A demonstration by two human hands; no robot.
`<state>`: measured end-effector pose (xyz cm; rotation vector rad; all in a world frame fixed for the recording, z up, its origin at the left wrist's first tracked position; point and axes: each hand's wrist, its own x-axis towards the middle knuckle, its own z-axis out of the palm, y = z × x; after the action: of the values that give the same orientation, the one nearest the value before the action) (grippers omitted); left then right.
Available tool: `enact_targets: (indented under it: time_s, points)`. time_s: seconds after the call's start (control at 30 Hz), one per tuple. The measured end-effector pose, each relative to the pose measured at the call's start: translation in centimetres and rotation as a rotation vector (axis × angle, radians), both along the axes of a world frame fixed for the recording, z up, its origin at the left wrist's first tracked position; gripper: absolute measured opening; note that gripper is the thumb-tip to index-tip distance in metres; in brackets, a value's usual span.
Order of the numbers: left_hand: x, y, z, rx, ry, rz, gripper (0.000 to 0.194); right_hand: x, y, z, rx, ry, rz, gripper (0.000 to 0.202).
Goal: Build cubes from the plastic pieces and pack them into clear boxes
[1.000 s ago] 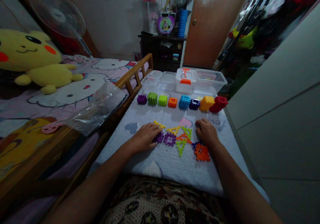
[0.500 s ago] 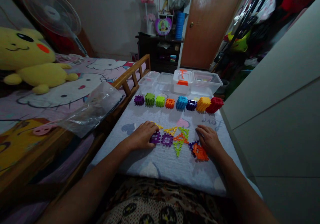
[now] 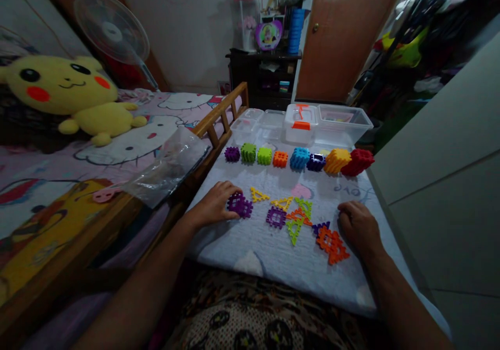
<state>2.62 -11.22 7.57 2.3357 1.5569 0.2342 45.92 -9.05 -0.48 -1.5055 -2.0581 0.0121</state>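
Left hand (image 3: 217, 204) pinching notched purple lattice pieces (image 3: 242, 207) at the left of a cloth-covered bench (image 3: 230, 243), right hand (image 3: 360, 229) near overlapping orange pieces (image 3: 331, 245), cannot tell whether its fingertips meet, one flat purple square (image 3: 276, 217), two yellow triangles (image 3: 283, 204), two lime triangles (image 3: 294, 231), eight coloured stacks (image 3: 264, 156) behind
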Motion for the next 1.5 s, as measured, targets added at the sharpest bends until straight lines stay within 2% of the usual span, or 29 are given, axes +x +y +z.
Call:
enact_targets:
  time_s: [0.2,0.4,0.6,0.77,0.93,1.1,1.37,1.5]
  points:
    - [1.8,0.1,-0.5,-0.056,0.065,-0.036,0.056,0.1,0.6,-0.3,0.029,-0.085,0.025,0.015]
    - [1.7,0.7,-0.8,-0.107,0.106,-0.131,0.066,0.4,0.8,-0.8,0.029,-0.088,0.015,0.015]
    - [1.9,1.4,0.0,-0.144,0.228,-0.180,0.047,0.3,0.8,-0.8,0.068,-0.091,-0.005,0.014]
    - [2.0,1.6,0.4,-0.132,0.269,-0.193,0.048,0.4,0.9,-1.1,0.074,-0.099,-0.041,0.017]
    - [2.1,1.6,0.5,-0.137,0.279,-0.205,0.057,0.4,0.9,-1.2,0.056,-0.110,-0.046,0.017]
    - [2.4,1.5,0.9,-0.144,0.303,-0.217,0.044,0.4,0.9,-1.2,0.053,-0.107,-0.051,0.018]
    - [2.4,1.7,0.3,-0.097,0.308,-0.236,0.035,0.4,0.8,-1.2,0.034,-0.089,-0.052,0.018]
    - [1.5,2.1,1.4,-0.040,0.241,-0.203,0.037,0.4,0.8,-1.2,0.041,-0.093,-0.053,0.018]
